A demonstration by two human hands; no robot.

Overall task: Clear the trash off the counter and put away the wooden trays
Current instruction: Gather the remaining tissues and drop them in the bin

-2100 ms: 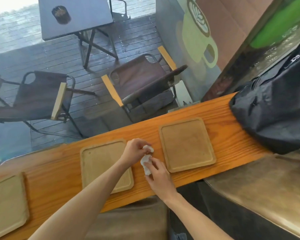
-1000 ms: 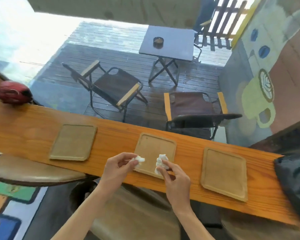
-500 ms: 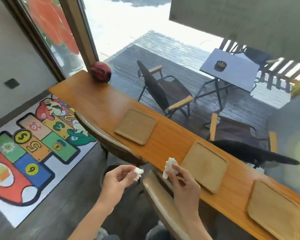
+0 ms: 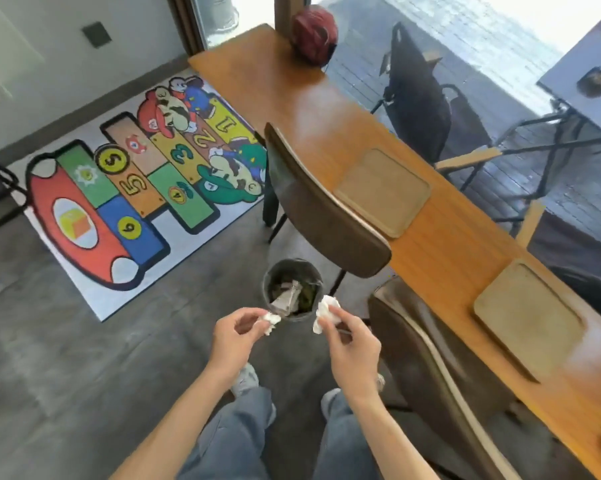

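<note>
White crumpled tissue wad (image 4: 270,320) pinched in my left hand (image 4: 230,342), bigger white tissue wad (image 4: 327,312) pinched in my right hand (image 4: 352,344), both just short of round dark trash bin (image 4: 292,289)

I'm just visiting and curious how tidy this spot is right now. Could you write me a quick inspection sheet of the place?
Surface: long wooden counter, glossy, no loose trash seen on it.
Job's things: two wooden trays flat on the counter, far tray and near tray; a third shows only as an edge at the frame's corner. Crumpled tissue and larger tissue are in hand.
Clutter: red round object at the counter's far end.
Hands: left hand and right hand each pinch a tissue in the fingers, by the bin, which holds trash.
Cables: nothing seen.
Surroundings: brown chairs, colourful floor mat, outdoor deck furniture.
</note>
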